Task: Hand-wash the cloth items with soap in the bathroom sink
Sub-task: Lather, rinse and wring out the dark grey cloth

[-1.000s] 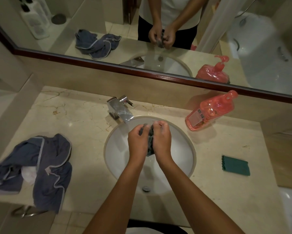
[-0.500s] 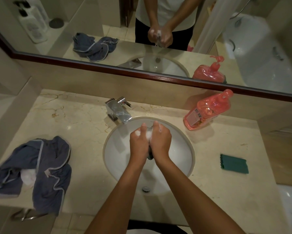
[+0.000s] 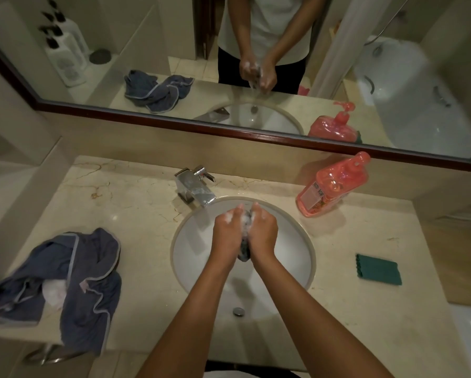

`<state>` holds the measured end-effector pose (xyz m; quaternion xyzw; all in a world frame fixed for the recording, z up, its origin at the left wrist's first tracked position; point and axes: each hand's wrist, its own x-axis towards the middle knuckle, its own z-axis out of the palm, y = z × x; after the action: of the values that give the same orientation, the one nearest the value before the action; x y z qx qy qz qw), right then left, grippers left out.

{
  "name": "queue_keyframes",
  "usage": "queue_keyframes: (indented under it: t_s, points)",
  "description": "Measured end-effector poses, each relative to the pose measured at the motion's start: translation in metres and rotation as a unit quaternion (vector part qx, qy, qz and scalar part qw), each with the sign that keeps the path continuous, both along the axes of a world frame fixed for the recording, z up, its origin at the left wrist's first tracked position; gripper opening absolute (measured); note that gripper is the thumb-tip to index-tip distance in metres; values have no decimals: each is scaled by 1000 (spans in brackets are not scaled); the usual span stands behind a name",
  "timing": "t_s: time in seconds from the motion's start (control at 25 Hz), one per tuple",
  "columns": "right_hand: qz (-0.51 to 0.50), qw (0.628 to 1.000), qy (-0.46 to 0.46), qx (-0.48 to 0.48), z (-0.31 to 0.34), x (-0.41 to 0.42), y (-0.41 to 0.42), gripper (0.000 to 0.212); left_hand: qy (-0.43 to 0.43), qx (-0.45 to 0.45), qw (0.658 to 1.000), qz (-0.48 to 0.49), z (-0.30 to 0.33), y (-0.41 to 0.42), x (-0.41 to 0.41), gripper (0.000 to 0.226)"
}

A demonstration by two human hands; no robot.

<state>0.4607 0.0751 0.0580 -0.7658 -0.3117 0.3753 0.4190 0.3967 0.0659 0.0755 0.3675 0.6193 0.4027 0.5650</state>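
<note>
A green sponge (image 3: 378,269) lies on the marble counter (image 3: 136,214) below the mirror (image 3: 419,105).

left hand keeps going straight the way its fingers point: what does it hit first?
Probably the faucet. The left hand, gripping the soapy cloth over the sink, points at the back rim, and the spout overhangs there. Depth is unclear; it may pass beside the spout.

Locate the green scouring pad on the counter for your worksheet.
In the head view the green scouring pad lies flat on the counter to the right of the sink, nearer the front edge than the pink soap bottle.
</note>
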Motion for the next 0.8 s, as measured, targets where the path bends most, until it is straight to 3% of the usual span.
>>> queue_keyframes:
  t_s: [0.2, 0.36, 0.44, 0.56, 0.8]
  points:
    - [91, 974, 204, -38, 11, 10, -13, 40, -11, 21, 1000, 1, 13, 8, -22, 34]
    - [173, 974, 147, -5, 26, 6, -19, 30, 13, 40, 999, -4, 19, 16, -36, 28]
    - [124, 985, 122, 1, 31, -2, -17, 26, 13, 26, 999, -27, 23, 19, -38, 32]
    - [64, 978, 193, 48, 45, -6, -12, 21, 35, 6, 997, -65, 27, 19, -41, 35]
    - [105, 986, 119, 60, 69, -2, -10, 31, 95, 19, 992, -77, 34, 11, -54, 47]
